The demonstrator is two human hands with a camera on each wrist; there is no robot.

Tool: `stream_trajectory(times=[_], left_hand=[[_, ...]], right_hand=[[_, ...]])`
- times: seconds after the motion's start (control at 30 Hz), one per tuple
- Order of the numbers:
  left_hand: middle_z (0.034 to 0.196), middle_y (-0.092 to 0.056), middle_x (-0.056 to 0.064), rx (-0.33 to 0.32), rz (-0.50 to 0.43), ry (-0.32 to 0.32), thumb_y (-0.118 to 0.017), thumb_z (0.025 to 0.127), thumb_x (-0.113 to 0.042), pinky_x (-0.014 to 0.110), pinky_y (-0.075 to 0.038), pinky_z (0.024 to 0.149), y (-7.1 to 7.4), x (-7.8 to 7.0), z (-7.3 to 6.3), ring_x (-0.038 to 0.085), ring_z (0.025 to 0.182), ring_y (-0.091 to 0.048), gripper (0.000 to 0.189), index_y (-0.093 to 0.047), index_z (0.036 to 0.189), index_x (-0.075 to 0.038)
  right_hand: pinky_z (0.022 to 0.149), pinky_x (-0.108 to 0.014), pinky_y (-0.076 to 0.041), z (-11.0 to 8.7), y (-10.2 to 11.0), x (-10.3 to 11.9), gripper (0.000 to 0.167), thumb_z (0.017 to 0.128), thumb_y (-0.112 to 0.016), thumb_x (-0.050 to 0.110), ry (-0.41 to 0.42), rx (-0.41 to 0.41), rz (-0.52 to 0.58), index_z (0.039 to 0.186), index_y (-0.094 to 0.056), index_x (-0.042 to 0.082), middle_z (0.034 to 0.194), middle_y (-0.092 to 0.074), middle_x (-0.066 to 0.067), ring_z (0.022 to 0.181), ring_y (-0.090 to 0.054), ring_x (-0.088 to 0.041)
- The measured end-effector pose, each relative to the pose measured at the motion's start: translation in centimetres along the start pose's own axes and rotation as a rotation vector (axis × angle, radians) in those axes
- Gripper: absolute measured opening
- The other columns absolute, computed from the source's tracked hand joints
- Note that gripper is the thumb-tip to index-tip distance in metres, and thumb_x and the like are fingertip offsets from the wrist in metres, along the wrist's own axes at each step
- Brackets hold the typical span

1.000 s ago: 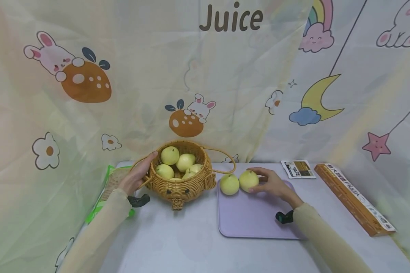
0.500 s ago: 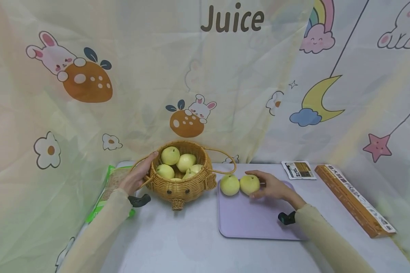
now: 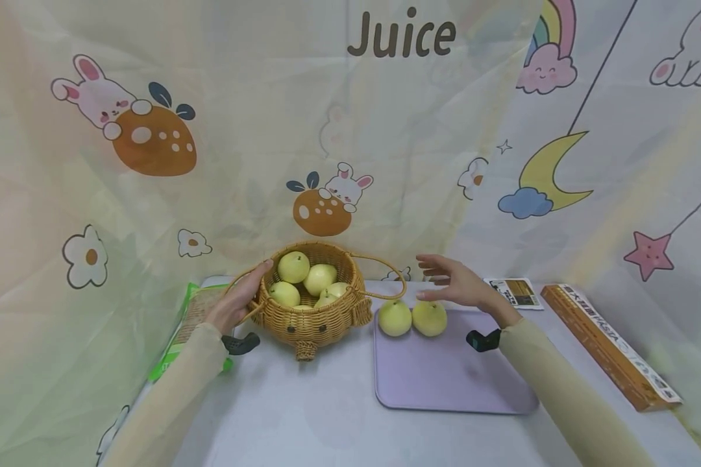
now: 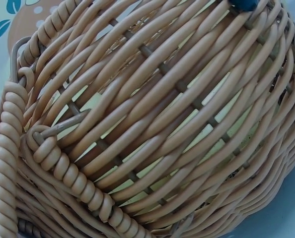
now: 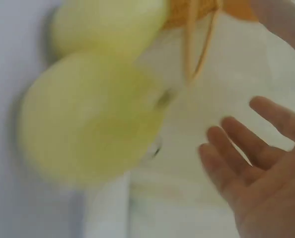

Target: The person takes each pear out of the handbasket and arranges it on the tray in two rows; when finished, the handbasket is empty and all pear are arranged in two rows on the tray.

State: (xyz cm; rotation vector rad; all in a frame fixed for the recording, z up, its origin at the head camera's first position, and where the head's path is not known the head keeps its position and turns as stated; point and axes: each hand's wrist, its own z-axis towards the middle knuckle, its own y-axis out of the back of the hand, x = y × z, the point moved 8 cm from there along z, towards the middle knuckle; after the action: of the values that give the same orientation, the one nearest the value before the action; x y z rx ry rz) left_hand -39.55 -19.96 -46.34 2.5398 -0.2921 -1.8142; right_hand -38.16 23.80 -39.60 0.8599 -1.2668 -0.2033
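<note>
My left hand (image 3: 239, 298) holds the left side of a wicker basket (image 3: 306, 327), by its handle; most of its fingers are hidden. The basket has an animal face and holds several pale yellow-green pears (image 3: 294, 267). Its woven wall (image 4: 157, 119) fills the left wrist view. A lilac tray (image 3: 444, 376) lies to its right, with two pears side by side near its back edge, a left pear (image 3: 394, 318) and a right pear (image 3: 430, 319). Above the right pear hovers my right hand (image 3: 458, 282), fingers spread and holding nothing. In the right wrist view the palm (image 5: 271, 183) faces the blurred nearer pear (image 5: 93, 119).
A green-edged packet (image 3: 189, 318) lies left of the basket, partly behind my left arm. Behind the tray is a small sachet (image 3: 516, 293), and a long pasta box (image 3: 610, 347) lies at the right. A printed cloth (image 3: 257, 130) hangs behind the table.
My right hand has let go of the right pear and risen above it, its fingers spreading. Both pears stay on the tray. The left hand keeps its place at the basket.
</note>
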Motion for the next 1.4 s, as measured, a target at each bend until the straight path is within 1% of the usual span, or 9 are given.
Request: stream_trajectory(times=[0.13, 0.23, 0.37, 0.5, 0.8, 0.9, 1.13, 1.23, 1.4], left_hand=[[0.179, 0.007, 0.018, -0.008, 0.013, 0.007, -0.047, 0.103, -0.072, 0.059, -0.008, 0.134, 0.1, 0.1, -0.1, 0.040, 0.165, 0.001, 0.099, -0.006, 0.172, -0.013], [0.179, 0.006, 0.017, -0.004, 0.005, -0.003, -0.046, 0.104, -0.070, 0.057, -0.010, 0.134, 0.0, 0.0, -0.1, 0.038, 0.166, -0.001, 0.096, -0.006, 0.172, -0.014], [0.179, 0.002, 0.016, -0.002, -0.014, -0.012, -0.046, 0.106, -0.068, 0.055, -0.016, 0.134, 0.0, -0.1, 0.0, 0.036, 0.164, -0.009, 0.092, -0.008, 0.172, -0.015], [0.179, 0.002, 0.016, -0.008, -0.021, -0.002, -0.046, 0.105, -0.069, 0.055, -0.017, 0.133, 0.0, 0.0, -0.1, 0.036, 0.164, -0.009, 0.094, -0.009, 0.172, -0.016], [0.179, 0.005, 0.016, -0.017, -0.004, 0.002, -0.046, 0.104, -0.071, 0.056, -0.017, 0.133, 0.1, 0.1, -0.1, 0.036, 0.165, -0.007, 0.096, -0.007, 0.172, -0.016], [0.179, 0.004, 0.016, -0.019, -0.002, -0.003, -0.046, 0.104, -0.071, 0.056, -0.014, 0.134, 0.0, 0.0, -0.1, 0.037, 0.165, -0.006, 0.096, -0.007, 0.172, -0.016], [0.178, -0.003, 0.016, -0.026, -0.025, 0.006, -0.048, 0.104, -0.069, 0.053, -0.020, 0.132, 0.0, 0.1, -0.1, 0.035, 0.163, -0.015, 0.094, -0.011, 0.172, -0.016], [0.178, -0.007, 0.017, -0.027, -0.021, 0.006, -0.048, 0.104, -0.069, 0.053, -0.022, 0.132, 0.1, 0.1, -0.1, 0.035, 0.160, -0.019, 0.094, -0.013, 0.172, -0.015], [0.177, -0.007, 0.018, -0.019, 0.003, -0.003, -0.046, 0.104, -0.070, 0.056, -0.016, 0.133, 0.2, 0.0, -0.1, 0.036, 0.162, -0.014, 0.094, -0.013, 0.172, -0.013]], right_hand=[[0.120, -0.060, -0.043, 2.3, 0.3, 3.4, 0.081, 0.095, -0.083, 0.027, 0.025, -0.072, 0.100, 0.162, -0.041, 0.009, 0.166, -0.043, -0.018, 0.149, -0.047, -0.040], [0.120, -0.058, -0.043, 4.1, -0.1, 6.0, 0.077, 0.097, -0.080, 0.028, 0.053, -0.089, 0.165, 0.162, -0.043, 0.011, 0.165, -0.046, -0.016, 0.148, -0.049, -0.037], [0.119, -0.058, -0.045, 6.5, -1.5, 9.2, 0.075, 0.099, -0.077, 0.031, 0.094, -0.058, 0.219, 0.162, -0.043, 0.012, 0.164, -0.047, -0.016, 0.147, -0.051, -0.037], [0.118, -0.056, -0.046, 8.7, -3.6, 11.0, 0.076, 0.098, -0.077, 0.034, 0.096, -0.004, 0.258, 0.161, -0.043, 0.011, 0.162, -0.050, -0.017, 0.144, -0.054, -0.036], [0.124, -0.052, -0.040, 12.6, -8.5, 12.6, 0.081, 0.098, -0.075, 0.042, 0.042, 0.160, 0.228, 0.162, -0.041, 0.005, 0.160, -0.051, -0.019, 0.149, -0.048, -0.034], [0.124, -0.049, -0.041, 13.7, -9.5, 12.7, 0.082, 0.098, -0.073, 0.046, 0.019, 0.179, 0.182, 0.161, -0.042, 0.002, 0.161, -0.050, -0.018, 0.149, -0.048, -0.033], [0.121, -0.047, -0.044, 15.6, -11.6, 12.9, 0.075, 0.099, -0.072, 0.050, -0.067, 0.224, 0.065, 0.155, -0.052, 0.004, 0.157, -0.055, -0.013, 0.142, -0.054, -0.029], [0.123, -0.048, -0.041, 16.2, -12.7, 12.9, 0.079, 0.097, -0.073, 0.052, -0.099, 0.271, 0.031, 0.157, -0.050, 0.005, 0.161, -0.051, -0.013, 0.146, -0.050, -0.030], [0.127, -0.048, -0.035, 17.1, -13.6, 12.3, 0.089, 0.096, -0.075, 0.055, -0.149, 0.318, 0.007, 0.162, -0.042, 0.005, 0.169, -0.041, -0.012, 0.154, -0.041, -0.031]])
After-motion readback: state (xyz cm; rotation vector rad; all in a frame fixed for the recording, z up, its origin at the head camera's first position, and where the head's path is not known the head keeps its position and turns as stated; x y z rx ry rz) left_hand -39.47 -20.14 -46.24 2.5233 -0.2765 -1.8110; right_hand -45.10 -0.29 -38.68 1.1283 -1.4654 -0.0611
